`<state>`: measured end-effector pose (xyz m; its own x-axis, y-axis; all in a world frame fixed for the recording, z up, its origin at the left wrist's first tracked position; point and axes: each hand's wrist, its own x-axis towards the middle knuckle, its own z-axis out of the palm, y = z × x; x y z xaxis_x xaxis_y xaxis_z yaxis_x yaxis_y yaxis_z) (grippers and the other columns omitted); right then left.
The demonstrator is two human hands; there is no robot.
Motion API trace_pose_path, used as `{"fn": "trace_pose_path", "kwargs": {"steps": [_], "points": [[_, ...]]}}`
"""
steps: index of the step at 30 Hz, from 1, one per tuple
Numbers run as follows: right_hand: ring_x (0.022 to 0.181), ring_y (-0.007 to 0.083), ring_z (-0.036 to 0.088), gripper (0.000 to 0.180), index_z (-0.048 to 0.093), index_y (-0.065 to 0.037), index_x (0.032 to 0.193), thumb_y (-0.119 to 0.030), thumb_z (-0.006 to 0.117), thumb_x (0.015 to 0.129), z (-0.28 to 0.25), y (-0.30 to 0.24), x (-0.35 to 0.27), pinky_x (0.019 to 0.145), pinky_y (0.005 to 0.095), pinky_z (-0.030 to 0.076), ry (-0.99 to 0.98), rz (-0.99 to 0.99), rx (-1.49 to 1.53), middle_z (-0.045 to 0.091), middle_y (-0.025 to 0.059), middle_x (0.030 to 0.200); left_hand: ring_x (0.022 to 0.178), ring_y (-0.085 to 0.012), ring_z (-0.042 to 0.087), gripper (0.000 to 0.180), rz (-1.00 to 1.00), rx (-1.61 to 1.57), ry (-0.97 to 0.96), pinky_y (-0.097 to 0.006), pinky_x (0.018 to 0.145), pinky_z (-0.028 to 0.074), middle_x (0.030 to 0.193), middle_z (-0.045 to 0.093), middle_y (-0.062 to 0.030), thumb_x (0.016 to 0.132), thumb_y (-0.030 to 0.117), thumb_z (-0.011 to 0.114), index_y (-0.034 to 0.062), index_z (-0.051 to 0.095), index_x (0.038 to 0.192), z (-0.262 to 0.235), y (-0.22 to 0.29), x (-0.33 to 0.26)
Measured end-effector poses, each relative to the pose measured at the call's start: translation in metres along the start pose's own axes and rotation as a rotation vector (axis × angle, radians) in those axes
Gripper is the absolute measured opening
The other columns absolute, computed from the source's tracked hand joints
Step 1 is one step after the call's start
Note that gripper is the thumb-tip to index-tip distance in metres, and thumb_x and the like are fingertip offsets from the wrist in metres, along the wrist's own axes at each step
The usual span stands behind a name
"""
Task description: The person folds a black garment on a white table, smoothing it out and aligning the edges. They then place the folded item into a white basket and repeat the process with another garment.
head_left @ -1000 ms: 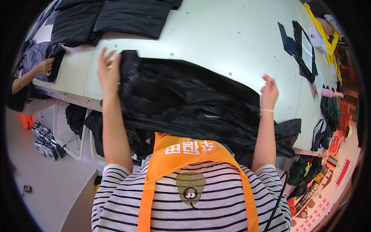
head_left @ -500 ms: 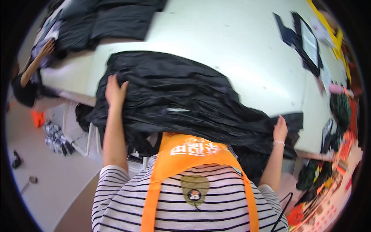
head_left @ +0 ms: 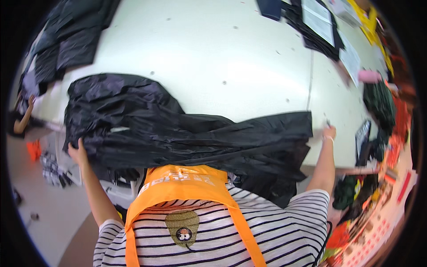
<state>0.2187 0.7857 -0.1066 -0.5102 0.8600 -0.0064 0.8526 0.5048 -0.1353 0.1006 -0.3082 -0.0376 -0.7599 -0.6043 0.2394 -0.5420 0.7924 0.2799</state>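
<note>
The left hand (head_left: 78,152) is at the lower left corner of the black garment (head_left: 178,138), thumb raised and apart from the fingers; the fingers meet the cloth's edge, but whether they pinch it cannot be told. The right hand (head_left: 329,132), right of centre in the frame, is just beyond the garment's straight right end and apart from it. Its fingers look curled, and the blur hides whether they hold anything.

The garment lies across the middle of the frame, along the near edge of the white table (head_left: 249,84), with part hanging over beside the orange apron (head_left: 178,182). The step in hand appears to be spreading it lengthwise. Creases run through it, so the next move seems to call for squaring the right end and smoothing the cloth flat.

Farther out, more black garments (head_left: 73,44) lie at upper left. At upper right are dark folded cloth (head_left: 331,50) under a white sheet (head_left: 318,22) and a yellow bag (head_left: 365,22); below them sits a dark green bundle (head_left: 378,102). At far left shows a co-worker's hand (head_left: 31,102), above an orange item (head_left: 34,151) and grey floor (head_left: 49,236).
</note>
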Motion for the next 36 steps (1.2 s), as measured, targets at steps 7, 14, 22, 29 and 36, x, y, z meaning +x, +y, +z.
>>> {"fn": "trace_pose_path", "kwargs": {"steps": [7,14,22,29,36], "points": [[0.120,0.0358,0.044,0.058,0.047,-0.005,0.129,-0.032,0.064,0.081,-0.016,-0.100,-0.042,0.103,0.0434,0.034,-0.020,-0.511,0.283,0.047,0.0202,0.129,0.093,-0.0284,0.061,0.068,-0.764,-0.959,-0.148,-0.039,0.084,0.049,0.109,0.060,-0.0194,0.069,0.033,0.078,-0.0089,0.053,0.116,-0.006,0.007,-0.057],[0.139,0.0355,0.009,0.123,0.017,-0.007,0.144,-0.036,0.086,0.047,-0.115,-0.216,-0.266,0.111,0.0521,0.008,-0.758,-1.080,-0.201,0.014,0.0184,0.150,0.112,-0.0303,0.054,0.078,-1.364,-0.812,-0.137,-0.048,0.097,0.038,0.122,0.056,-0.0140,0.069,0.053,0.072,0.0040,0.050,0.126,-0.019,0.051,-0.053],[0.102,0.0333,0.050,0.064,0.050,-0.006,0.121,0.010,0.057,0.060,-0.074,-0.168,-0.288,0.086,0.0424,0.039,-0.405,-1.042,-0.203,0.055,0.0136,0.103,0.106,-0.0325,0.056,0.052,-1.244,-1.347,-0.407,-0.047,0.095,0.041,0.117,0.059,-0.0142,0.085,0.042,0.059,0.0019,0.053,0.119,0.035,-0.015,-0.045],[0.098,0.0330,0.051,0.054,0.053,-0.007,0.116,0.008,0.054,0.065,-0.150,-0.253,-0.216,0.081,0.0433,0.041,0.397,-1.035,-0.189,0.055,0.0131,0.099,0.108,-0.0238,0.055,0.033,-0.488,-2.046,-0.398,-0.037,0.096,0.042,0.119,0.058,-0.0105,0.094,0.023,0.052,0.0014,0.052,0.119,-0.011,0.076,0.031],[0.122,0.0360,0.041,0.093,0.039,-0.007,0.133,-0.027,0.082,0.053,-0.146,-0.233,-0.253,0.104,0.0480,0.029,-0.284,-1.089,-0.729,0.044,0.0201,0.131,0.110,-0.0240,0.055,0.043,-0.772,-1.505,-0.451,-0.036,0.093,0.043,0.120,0.058,-0.0123,0.086,0.016,0.059,-0.0028,0.049,0.123,-0.013,0.020,-0.020]]}}
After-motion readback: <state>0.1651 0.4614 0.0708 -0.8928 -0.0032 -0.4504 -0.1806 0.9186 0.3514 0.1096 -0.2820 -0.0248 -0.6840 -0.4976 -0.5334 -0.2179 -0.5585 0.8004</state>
